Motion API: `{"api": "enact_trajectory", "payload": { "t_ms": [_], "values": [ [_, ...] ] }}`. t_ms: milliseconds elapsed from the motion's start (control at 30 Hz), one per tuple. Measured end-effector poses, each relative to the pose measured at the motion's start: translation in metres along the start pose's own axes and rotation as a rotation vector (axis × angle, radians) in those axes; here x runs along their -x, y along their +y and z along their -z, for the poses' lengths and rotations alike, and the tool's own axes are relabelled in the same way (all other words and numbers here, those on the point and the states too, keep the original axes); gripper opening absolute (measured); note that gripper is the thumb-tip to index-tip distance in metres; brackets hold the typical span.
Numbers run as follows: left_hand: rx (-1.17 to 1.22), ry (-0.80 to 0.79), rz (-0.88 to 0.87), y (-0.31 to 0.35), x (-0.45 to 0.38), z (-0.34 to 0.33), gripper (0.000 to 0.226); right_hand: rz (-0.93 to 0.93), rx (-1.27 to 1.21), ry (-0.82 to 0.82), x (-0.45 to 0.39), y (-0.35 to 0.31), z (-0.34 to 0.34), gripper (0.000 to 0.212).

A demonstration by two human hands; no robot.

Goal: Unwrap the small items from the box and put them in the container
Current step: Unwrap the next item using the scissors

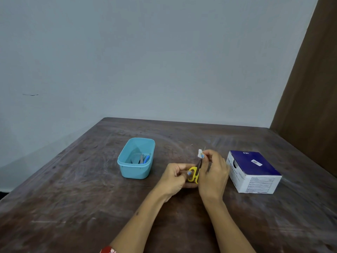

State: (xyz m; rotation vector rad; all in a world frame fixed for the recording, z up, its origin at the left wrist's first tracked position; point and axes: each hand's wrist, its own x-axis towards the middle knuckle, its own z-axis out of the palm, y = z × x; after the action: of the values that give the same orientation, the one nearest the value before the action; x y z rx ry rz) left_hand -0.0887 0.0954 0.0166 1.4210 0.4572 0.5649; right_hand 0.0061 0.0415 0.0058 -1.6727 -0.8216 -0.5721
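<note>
Yellow-handled scissors (194, 173) are gripped by the left hand (175, 178), fingers curled through and around the handle loops; the dark blades point up and away, toward the far edge of the counter (91, 207). The grip of the left hand is closed on the scissors.

A small white wrapped item (200, 153) is pinched between the fingertips of the right hand (214, 175), held above the counter just at the tip of the blades. Whether the blades touch the wrapper cannot be told. The grip of the right hand is closed on the item. Both hands are held close together, near the middle of the counter, slightly toward the right edge.

A light blue container (135, 157) stands open on the counter, left of the hands and nearer the far edge, apart from them. Inside it, several small pieces (143, 158) are seen lying against the right wall, grey and blue in colour; they are too small to identify further.

A box (253, 171) with a dark blue top and white printed sides rests near the right edge of the counter, just beside the right hand but not touched by it. A round opening is seen on its left side.

A red patterned sleeve (107, 250) is visible at the bottom of the view, on the left arm.
</note>
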Motion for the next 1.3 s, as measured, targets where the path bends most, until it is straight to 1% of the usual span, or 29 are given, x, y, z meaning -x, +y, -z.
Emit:
{"api": "enact_trajectory", "payload": {
  "t_ms": [167,267,367,500,633,833,1033,1133,1233,1300],
  "values": [
    [-0.005,0.07,-0.028,0.0,-0.001,0.003,0.028,0.025,0.106,-0.069,0.004,0.0,-0.003,0.008],
    [-0.06,0.031,0.007,-0.001,0.0,0.001,0.028,0.001,0.074,-0.018,0.0,0.001,-0.001,0.008],
    [-0.106,0.021,0.025,-0.003,-0.001,-0.001,0.028,0.028,0.058,0.026,-0.002,0.003,0.0,0.013],
    [-0.054,0.092,0.002,0.0,-0.001,0.0,0.028,0.131,0.136,-0.007,0.001,0.004,-0.003,0.016],
    [0.045,0.13,-0.035,0.004,0.0,0.0,0.026,0.242,0.215,-0.038,0.003,0.005,-0.005,0.025],
    [0.124,0.182,-0.046,0.004,0.0,0.001,0.025,0.331,0.291,-0.007,0.005,0.004,-0.007,0.026],
    [0.19,0.258,-0.061,0.003,-0.003,0.004,0.025,0.358,0.367,-0.059,0.008,0.006,-0.01,0.018],
    [0.241,0.301,-0.052,0.004,-0.005,0.008,0.023,0.385,0.344,-0.084,0.01,0.003,-0.01,0.021],
    [0.209,0.269,-0.039,0.004,-0.004,0.006,0.023,0.359,0.331,-0.076,0.009,0.002,-0.009,0.023],
    [0.17,0.217,-0.041,0.003,-0.003,0.003,0.024,0.294,0.341,-0.052,0.007,0.003,-0.007,0.022]
  ]
}}
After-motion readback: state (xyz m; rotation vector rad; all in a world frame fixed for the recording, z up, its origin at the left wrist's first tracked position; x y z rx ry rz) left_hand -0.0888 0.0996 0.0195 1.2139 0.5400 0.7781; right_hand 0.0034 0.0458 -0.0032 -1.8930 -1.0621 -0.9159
